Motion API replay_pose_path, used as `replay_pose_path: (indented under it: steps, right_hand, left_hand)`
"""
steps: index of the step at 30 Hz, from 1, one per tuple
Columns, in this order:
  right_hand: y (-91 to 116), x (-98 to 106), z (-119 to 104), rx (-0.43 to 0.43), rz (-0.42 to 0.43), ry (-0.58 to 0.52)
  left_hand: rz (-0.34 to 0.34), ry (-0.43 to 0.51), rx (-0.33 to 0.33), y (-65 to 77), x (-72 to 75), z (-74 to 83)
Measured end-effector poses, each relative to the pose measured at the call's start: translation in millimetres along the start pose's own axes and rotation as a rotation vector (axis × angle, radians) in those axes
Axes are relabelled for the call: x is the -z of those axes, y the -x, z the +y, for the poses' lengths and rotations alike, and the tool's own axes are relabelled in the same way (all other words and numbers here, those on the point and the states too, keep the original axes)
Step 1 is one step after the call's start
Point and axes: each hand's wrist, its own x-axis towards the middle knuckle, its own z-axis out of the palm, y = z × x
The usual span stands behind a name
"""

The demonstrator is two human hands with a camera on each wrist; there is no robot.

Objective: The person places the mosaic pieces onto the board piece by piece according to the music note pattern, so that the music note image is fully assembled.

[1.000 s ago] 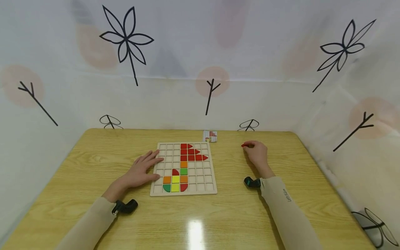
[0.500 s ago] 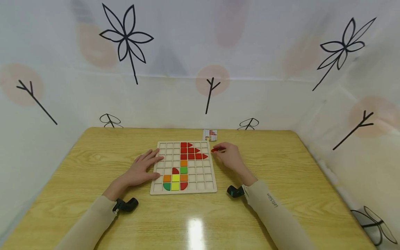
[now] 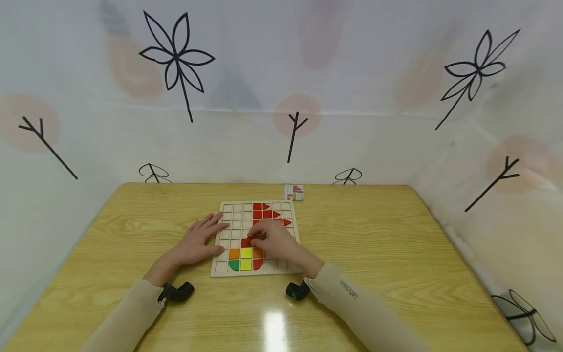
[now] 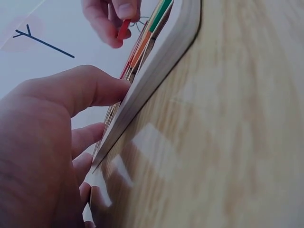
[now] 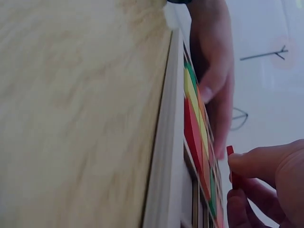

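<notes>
The left hand (image 3: 197, 243) lies with fingers spread along the left edge of a wooden grid board (image 3: 281, 266), thumb and fingertips touching its rim. Over the middle of the board, the right hand (image 3: 276, 240) pinches a small red piece (image 4: 124, 29) between thumb and fingers, held just above the board in both wrist views. Its exact shape is mostly covered by the fingers. Below the hand sit yellow squares (image 3: 246, 264), an orange square (image 3: 234, 253) and a green rounded piece (image 3: 234, 265). Part of the red rows is hidden behind the right hand.
A small printed card (image 3: 293, 192) lies behind the board, showing a coloured pattern. The wooden table (image 3: 374, 234) surrounds the board, with a patterned fabric wall (image 3: 237, 142) behind it. A black wrist camera (image 3: 297, 291) hangs close to the board's front edge.
The right hand has moved left from the table at the right of the board to over its middle, carrying the red piece. The left hand has stayed in place.
</notes>
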Motion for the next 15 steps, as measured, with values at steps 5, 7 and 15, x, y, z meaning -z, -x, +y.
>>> replay_pose_path:
  steps: [5, 7, 15]
  right_hand:
    - [-10.6, -16.4, -13.0, -0.006, -0.049, -0.021]
    - [-13.9, -20.6, -15.2, -0.010, -0.058, -0.029]
    - [-20.0, -27.8, -14.7, -0.024, -0.058, -0.015]
  left_hand:
    - [0.004, -0.008, -0.004, 1.3, 0.0, -0.4]
    - [0.006, -0.009, -0.002, 1.3, 0.1, -0.4]
    - [0.012, 0.003, -0.001, 0.7, 0.0, 0.4]
